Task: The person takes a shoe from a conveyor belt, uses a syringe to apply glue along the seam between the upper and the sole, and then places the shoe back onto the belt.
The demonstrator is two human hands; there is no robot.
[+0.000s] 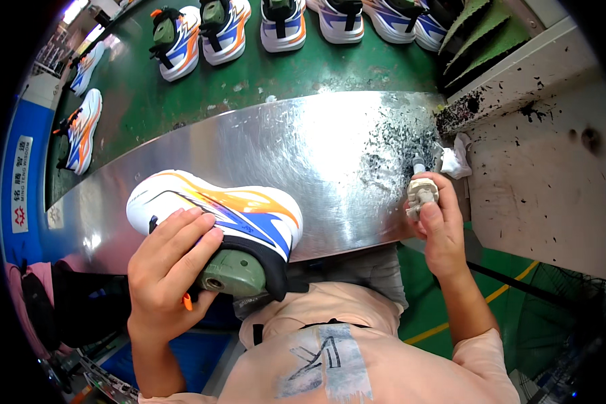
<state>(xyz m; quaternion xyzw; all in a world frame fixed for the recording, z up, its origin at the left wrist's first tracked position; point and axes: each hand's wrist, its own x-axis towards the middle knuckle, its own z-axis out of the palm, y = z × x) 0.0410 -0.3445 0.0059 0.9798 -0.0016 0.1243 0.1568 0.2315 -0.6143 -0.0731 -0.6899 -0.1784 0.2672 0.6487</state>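
My left hand grips a white, blue and orange sneaker around its upper. The sneaker lies tilted on its side, its white sole edge toward the far side. A green shoe last fills its black collar. On the right, my right hand is closed around a small, lumpy beige tool with a grey tip pointing away from me. The tool is held over the black-specked right end of the metal plate, apart from the sneaker. A crumpled white cloth or tissue lies just beyond that hand.
Several matching sneakers stand along the far side of the green table, and two more are at the left. A stained, pale panel borders the right. Green jagged sheets are at the far right.
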